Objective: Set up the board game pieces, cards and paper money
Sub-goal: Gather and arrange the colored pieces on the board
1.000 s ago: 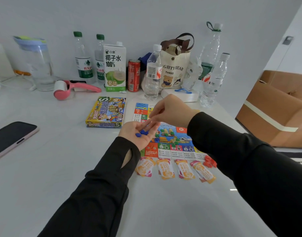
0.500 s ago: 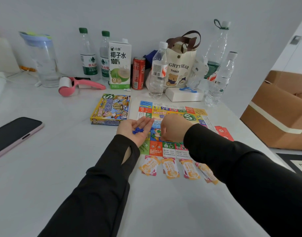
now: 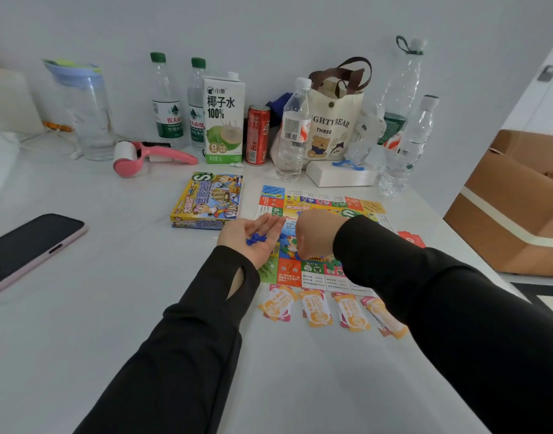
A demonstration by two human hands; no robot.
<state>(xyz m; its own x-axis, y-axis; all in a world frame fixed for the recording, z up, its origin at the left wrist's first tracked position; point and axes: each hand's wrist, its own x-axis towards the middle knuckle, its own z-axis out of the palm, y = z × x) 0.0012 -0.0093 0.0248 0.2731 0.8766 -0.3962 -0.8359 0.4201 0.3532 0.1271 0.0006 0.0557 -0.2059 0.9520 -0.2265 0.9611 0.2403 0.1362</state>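
The colourful game board (image 3: 319,202) lies flat on the white table, with its box (image 3: 207,200) to the left. My left hand (image 3: 239,231) is held palm up at the board's left edge, and several small blue pieces (image 3: 255,239) lie on the flat palm. My right hand (image 3: 315,233) is lowered onto the middle of the board, knuckles up and fingers pointing down; the fingertips are hidden. Small green pieces (image 3: 331,263) show under the right wrist. Several orange-and-pink cards (image 3: 315,311) lie in a row in front of the board. Red paper (image 3: 411,239) lies at the board's right.
Water bottles, a coconut-water carton (image 3: 223,120), a red can (image 3: 258,134), a tote bag (image 3: 331,126) and a white box (image 3: 341,177) line the back. A pink roller (image 3: 150,156) and a phone (image 3: 31,245) lie at left. A cardboard box (image 3: 513,208) stands off the table's right edge.
My right hand dropped from above the left palm down onto the board's middle. The left hand stayed palm up with the blue pieces.
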